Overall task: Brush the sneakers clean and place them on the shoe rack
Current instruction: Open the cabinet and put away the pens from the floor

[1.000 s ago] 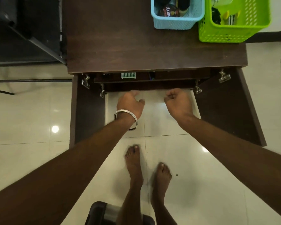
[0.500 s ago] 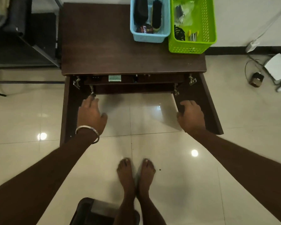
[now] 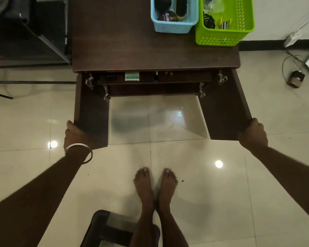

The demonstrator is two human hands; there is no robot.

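Doors [image 3: 93,113] swung wider, dark shoe rack [image 3: 150,41]

Glossy cream floor tiles [image 3: 194,202] mirror ceiling lights; a white wall [image 3: 275,18] with dark skirting.

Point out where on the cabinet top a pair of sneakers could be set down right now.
The cabinet top is bare on its left and front, from the left edge across to the blue basket. The back right corner is crowded: the blue basket and green basket sit side by side there.
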